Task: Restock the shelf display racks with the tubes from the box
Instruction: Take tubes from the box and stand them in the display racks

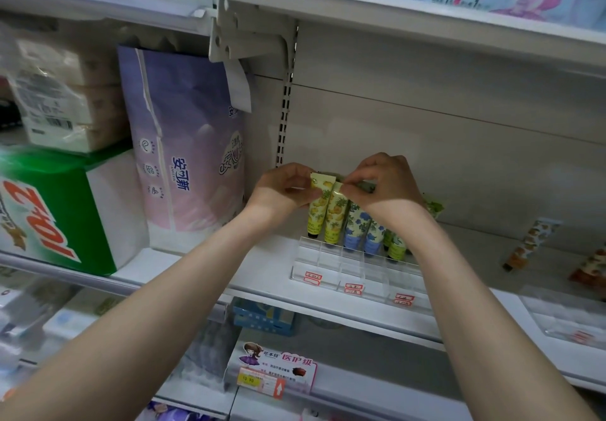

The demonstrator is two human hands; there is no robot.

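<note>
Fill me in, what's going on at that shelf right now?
A person is filling the clear display rack on the shelf. The left hand holds the first yellow tube near its crimped top, and the right hand pinches the top of the second yellow tube beside it. Both stand in the rack's back row, with blue-flowered tubes and green tubes to their right. The front compartments look empty. The box is not in view.

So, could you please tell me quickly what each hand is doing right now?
Left hand: holds the top of the leftmost yellow tube.
Right hand: pinches the top of the second yellow tube.
</note>
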